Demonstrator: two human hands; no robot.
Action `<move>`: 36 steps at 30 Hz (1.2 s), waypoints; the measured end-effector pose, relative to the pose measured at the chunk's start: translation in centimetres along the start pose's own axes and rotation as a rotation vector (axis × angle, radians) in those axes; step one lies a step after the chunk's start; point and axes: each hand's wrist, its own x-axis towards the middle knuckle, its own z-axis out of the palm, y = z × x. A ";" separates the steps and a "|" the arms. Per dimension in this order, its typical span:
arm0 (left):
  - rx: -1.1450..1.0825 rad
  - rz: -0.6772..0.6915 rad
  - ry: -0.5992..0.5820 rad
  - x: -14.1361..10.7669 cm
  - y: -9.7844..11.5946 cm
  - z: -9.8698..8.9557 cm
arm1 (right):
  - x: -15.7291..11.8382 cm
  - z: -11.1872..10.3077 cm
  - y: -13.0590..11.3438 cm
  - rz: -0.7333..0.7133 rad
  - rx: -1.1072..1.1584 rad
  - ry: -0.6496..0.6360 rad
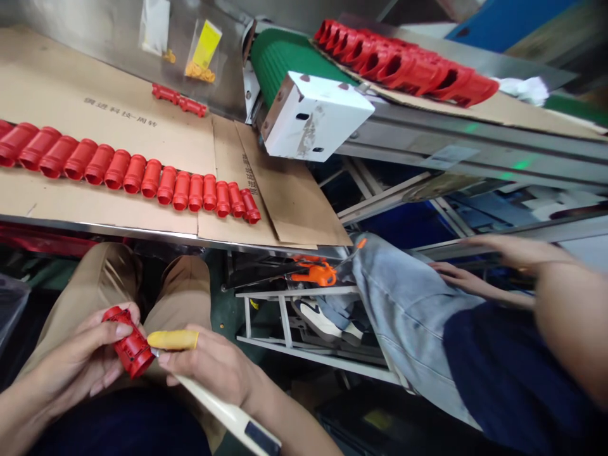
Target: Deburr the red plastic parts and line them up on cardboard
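Note:
Above my lap, my left hand [85,358] grips a red plastic tubular part [134,350] between thumb and fingers. My right hand [213,364] is closed round a cream-handled knife [228,415], which slants down to the right. A yellow finger cot [173,340] covers my right index finger. The knife's short metal tip lies close to the lower end of the red part; I cannot tell whether it touches. On the cardboard-covered table ahead stands a long row of similar red parts [135,172], side by side.
Two red parts [178,100] lie farther back on the cardboard [237,234]. Plastic bags with yellow pieces [202,60] rest behind. A green conveyor [285,57] carries more red parts [403,66]. Orange-handled scissors [316,273] hang past the table edge. A person in jeans [403,304] sits at right.

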 end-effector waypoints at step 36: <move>0.305 0.251 -0.042 -0.7 0.2 0.5 | 1.7 -0.5 -0.8 0.670 0.511 0.126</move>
